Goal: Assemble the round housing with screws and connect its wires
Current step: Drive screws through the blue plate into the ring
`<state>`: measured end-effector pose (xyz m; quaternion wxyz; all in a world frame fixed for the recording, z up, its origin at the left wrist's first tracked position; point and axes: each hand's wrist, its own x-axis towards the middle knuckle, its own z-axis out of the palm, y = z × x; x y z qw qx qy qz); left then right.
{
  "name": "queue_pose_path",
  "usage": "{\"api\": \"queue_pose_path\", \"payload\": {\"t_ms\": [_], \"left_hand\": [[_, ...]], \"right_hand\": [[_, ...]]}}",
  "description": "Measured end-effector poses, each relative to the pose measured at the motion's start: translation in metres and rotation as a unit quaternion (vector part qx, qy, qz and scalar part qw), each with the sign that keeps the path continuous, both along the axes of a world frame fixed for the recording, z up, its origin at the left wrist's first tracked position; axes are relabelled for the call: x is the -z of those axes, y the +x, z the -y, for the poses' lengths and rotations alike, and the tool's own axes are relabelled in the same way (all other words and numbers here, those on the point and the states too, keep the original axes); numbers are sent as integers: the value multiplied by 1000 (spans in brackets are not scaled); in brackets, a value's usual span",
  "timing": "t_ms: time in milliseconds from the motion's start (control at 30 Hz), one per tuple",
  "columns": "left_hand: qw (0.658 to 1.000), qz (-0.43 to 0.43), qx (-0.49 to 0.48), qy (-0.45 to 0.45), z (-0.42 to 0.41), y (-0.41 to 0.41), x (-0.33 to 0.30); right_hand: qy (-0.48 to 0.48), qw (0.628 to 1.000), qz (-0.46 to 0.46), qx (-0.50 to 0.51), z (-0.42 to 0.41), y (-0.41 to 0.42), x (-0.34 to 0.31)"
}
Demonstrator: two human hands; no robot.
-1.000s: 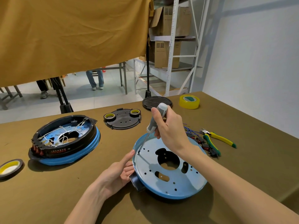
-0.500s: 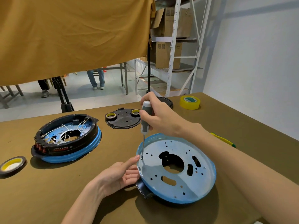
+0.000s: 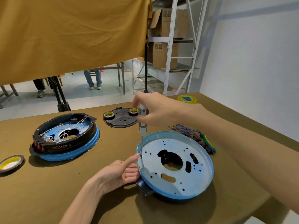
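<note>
A round blue housing plate [image 3: 176, 180] with many holes lies in front of me on the table. My right hand [image 3: 155, 109] grips a grey-handled screwdriver [image 3: 142, 120] held upright, its tip down on a hole near the plate's left rim. My left hand [image 3: 119, 173] holds that left rim, forefinger stretched up beside the screwdriver tip. A second round housing [image 3: 64, 136], black ring on a blue base with white wires inside, sits at the left. Loose blue wires with connectors [image 3: 187, 131] lie behind the plate on the right.
A black round cover [image 3: 120, 119] carrying two small tape rolls lies at the back centre. A tape roll [image 3: 11, 163] lies at far left, a yellow one [image 3: 186, 99] at back right. Green-yellow pliers [image 3: 207, 142] rest right of the plate. Cloth screen, shelving behind.
The screwdriver has swung from tilted to upright, and my right hand has shifted left and up over the plate's left rim. My left hand stays on the rim.
</note>
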<state>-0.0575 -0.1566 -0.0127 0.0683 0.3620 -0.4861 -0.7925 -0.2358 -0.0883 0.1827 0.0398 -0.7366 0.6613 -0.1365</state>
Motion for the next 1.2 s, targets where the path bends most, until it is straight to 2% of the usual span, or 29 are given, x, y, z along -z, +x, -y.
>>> {"api": "queue_pose_path", "payload": {"t_ms": [100, 133, 233, 267, 300, 367, 400, 533, 567, 667, 700, 767, 800, 933, 1067, 1200], "left_hand": [[1000, -1, -3, -5, -2, 0, 0], [1000, 0, -5, -5, -2, 0, 0], [1000, 4, -4, -10, -3, -1, -1], [1000, 6, -3, -14, -3, -1, -1], [1000, 7, -2, -18, -2, -1, 0], [1000, 9, 0, -22, -2, -1, 1], [1000, 10, 1, -25, -2, -1, 1], [999, 15, 0, -40, -2, -2, 2], [999, 15, 0, -41, -2, -2, 2], [999, 14, 1, -45, -3, -2, 2], [999, 15, 2, -49, -4, -2, 1], [998, 20, -1, -55, -4, -2, 1], [998, 21, -2, -56, -4, -2, 1], [998, 24, -4, -58, -4, -2, 1], [997, 26, -2, -67, -5, -2, 1], [997, 33, -9, -62, -7, -4, -1]], "right_hand": [[-63, 990, -123, 37, 4, 5, 3], [-58, 988, -138, 43, 6, 5, 3], [59, 998, -22, 19, 5, 0, -7], [72, 997, 3, 14, 3, 0, -9], [61, 998, -17, 17, 3, 0, -9], [-9, 991, -129, 40, 5, 4, -7], [-20, 988, -148, 46, 5, 6, -7], [96, 995, 2, 33, 3, 4, -18], [85, 996, -11, 36, 4, 4, -17], [29, 988, -138, 66, 7, 8, -15], [54, 989, -122, 65, 7, 6, -17], [124, 991, -28, 51, 4, 5, -24], [130, 990, -8, 47, 2, 5, -27], [39, 989, -129, 66, 4, 8, -17], [138, 988, -34, 64, 1, 3, -28], [57, 990, -109, 69, 2, 2, -18]]}}
